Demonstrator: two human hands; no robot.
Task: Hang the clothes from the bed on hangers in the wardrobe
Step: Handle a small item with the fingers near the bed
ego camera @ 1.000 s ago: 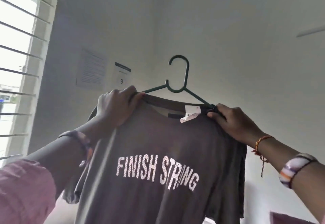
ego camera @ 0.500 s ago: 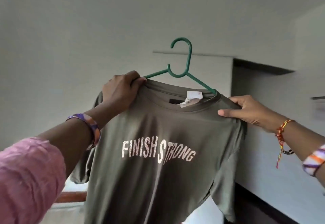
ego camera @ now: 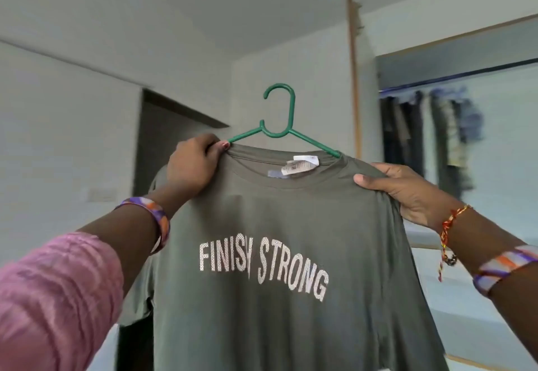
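I am holding up the shirt (ego camera: 276, 254) on its hanger (ego camera: 286, 129): my left hand (ego camera: 193, 167) is pinching one shoulder, my right hand (ego camera: 407, 193) is gripping the other.

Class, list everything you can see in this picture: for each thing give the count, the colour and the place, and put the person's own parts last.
T-shirt: one, olive, "FINISH STRONG" print, centre, on the hanger.
Hanger: one, green, hook above the collar.
Labels: two, white, inside the collar.
Wardrobe: one, open, right, dark clothes hanging blurred inside.
Doorway: one, dark, left of centre.
Left hand: grips the shirt's shoulder by the collar.
Right hand: holds the other shoulder.
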